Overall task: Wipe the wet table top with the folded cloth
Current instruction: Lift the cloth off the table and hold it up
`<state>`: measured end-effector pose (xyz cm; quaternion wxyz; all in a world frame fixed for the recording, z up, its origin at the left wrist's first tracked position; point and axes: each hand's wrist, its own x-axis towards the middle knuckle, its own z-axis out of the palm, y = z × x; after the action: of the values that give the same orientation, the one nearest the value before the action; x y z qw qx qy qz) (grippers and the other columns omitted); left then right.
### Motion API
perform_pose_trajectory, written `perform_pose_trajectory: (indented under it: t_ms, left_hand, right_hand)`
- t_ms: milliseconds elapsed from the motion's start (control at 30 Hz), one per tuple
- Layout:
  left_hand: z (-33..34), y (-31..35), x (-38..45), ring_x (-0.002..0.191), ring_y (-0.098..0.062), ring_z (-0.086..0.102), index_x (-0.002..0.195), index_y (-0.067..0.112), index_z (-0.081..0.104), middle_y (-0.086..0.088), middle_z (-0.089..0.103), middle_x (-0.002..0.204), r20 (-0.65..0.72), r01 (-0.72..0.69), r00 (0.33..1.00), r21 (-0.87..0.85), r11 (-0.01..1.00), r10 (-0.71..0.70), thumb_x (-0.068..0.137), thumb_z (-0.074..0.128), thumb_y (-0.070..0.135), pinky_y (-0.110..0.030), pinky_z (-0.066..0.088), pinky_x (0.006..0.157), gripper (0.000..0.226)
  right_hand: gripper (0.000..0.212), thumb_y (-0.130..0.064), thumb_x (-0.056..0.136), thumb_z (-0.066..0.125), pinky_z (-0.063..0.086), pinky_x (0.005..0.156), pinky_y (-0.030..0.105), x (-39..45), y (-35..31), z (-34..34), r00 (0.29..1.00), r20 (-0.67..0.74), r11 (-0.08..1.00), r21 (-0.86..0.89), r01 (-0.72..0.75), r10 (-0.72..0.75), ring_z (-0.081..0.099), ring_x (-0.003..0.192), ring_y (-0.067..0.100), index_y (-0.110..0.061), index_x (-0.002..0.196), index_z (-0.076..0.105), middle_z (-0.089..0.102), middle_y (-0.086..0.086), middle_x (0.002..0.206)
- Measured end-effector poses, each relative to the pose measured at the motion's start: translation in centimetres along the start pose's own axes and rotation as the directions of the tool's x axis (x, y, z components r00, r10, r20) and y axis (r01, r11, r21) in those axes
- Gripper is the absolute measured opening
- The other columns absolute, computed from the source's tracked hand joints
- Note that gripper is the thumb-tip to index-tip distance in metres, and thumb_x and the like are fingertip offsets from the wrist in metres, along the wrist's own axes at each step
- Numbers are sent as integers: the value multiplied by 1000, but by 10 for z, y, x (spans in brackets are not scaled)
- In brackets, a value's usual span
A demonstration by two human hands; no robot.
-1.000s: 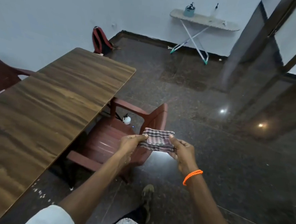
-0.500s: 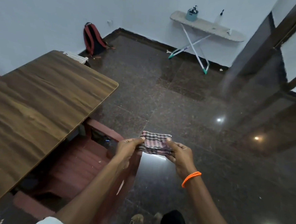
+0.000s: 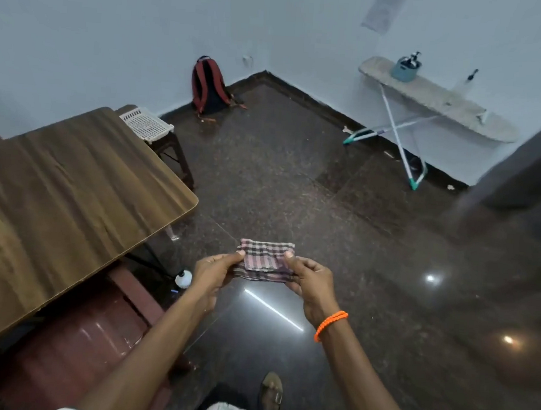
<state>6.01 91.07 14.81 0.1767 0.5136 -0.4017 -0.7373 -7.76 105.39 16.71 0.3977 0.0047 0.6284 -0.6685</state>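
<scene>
Both hands pinch our folded plaid cloth (image 3: 264, 260) in the air above the floor: left hand (image 3: 210, 272) at its left edge, right hand (image 3: 310, 279) (orange bracelet (image 3: 330, 325) on the wrist) at its right. Left of our hands lies the wooden counter (image 3: 65, 197), apart from the cloth.

No text, label or number can be read anywhere.

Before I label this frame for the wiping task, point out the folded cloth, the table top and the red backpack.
folded cloth (image 3: 263, 259): head view, middle of its checked upper face.
table top (image 3: 71, 197): head view, bare wood-grain surface near its middle.
red backpack (image 3: 208, 85): head view, middle of its back panel, against the wall.
</scene>
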Motion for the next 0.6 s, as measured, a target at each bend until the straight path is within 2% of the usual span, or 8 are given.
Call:
perform_pose_trajectory:
  t_ms: [133, 233, 333, 400, 467, 500, 533, 600]
  left_hand:
    - [34, 33, 34, 71, -16, 73, 88, 5, 81, -13, 79, 88, -61, 10, 998, -43, 999, -13, 81, 84, 17, -29, 55, 72, 15]
    - [54, 65, 73, 63, -13, 68, 83, 9, 81, -10, 79, 82, -130, -16, 991, -56, 998, 9, 82, 84, 17, -24, 49, 61, 9]
    - [65, 99, 123, 57, -8, 68, 89, 7, 80, -9, 79, 80, -170, -28, 985, -84, 996, 14, 84, 82, 16, -17, 49, 49, 10]
    - [70, 121, 163, 55, -5, 68, 92, 6, 79, -6, 78, 78, -183, -36, 983, -110, 993, 15, 86, 81, 15, -13, 49, 47, 11]
    - [74, 146, 207, 61, -7, 70, 96, 5, 79, -6, 79, 81, -183, -45, 983, -138, 989, 19, 88, 79, 15, -16, 55, 56, 13]
    - [75, 158, 222, 68, -10, 72, 98, 4, 79, -8, 79, 85, -190, -43, 982, -150, 988, 14, 88, 78, 15, -20, 59, 67, 15]
    - [77, 172, 241, 74, -14, 73, 100, 4, 78, -9, 80, 88, -199, -38, 980, -160, 986, 5, 88, 78, 16, -27, 58, 78, 17]
    - [79, 199, 276, 74, -14, 72, 97, 6, 78, -6, 80, 84, -216, -31, 976, -177, 984, -8, 88, 78, 17, -30, 55, 83, 14]
  right_hand:
    - [33, -25, 77, 81, 58, 78, 40, 68, -43, 6, 997, 50, 998, -46, -50, 52, 71, 87, 30, 1, 95, 71, 74, 17, 93]
    - [25, -25, 77, 81, 56, 75, 39, 127, -72, 22, 991, 113, 995, -79, -66, 75, 71, 86, 29, -4, 90, 74, 74, 17, 93]
    - [23, -23, 78, 79, 56, 63, 30, 191, -98, 51, 978, 174, 988, -129, -90, 112, 72, 83, 27, -5, 90, 74, 74, 16, 92]
    - [25, -21, 80, 78, 56, 62, 29, 236, -115, 76, 975, 195, 987, -135, -85, 111, 71, 79, 27, 0, 93, 73, 74, 19, 92]
    - [29, -17, 82, 76, 59, 73, 39, 281, -131, 107, 974, 199, 987, -138, -81, 108, 69, 81, 31, 8, 97, 70, 72, 24, 94]
    - [30, -15, 82, 75, 56, 79, 44, 296, -139, 120, 974, 200, 986, -149, -77, 106, 67, 82, 32, 10, 98, 69, 71, 26, 95]
    - [28, -13, 82, 74, 55, 81, 46, 315, -149, 135, 973, 205, 985, -159, -72, 104, 67, 83, 33, 10, 97, 69, 71, 27, 96]
    - [20, -10, 80, 75, 57, 75, 41, 353, -169, 161, 967, 239, 982, -181, -47, 90, 67, 81, 31, 6, 91, 71, 71, 26, 94]
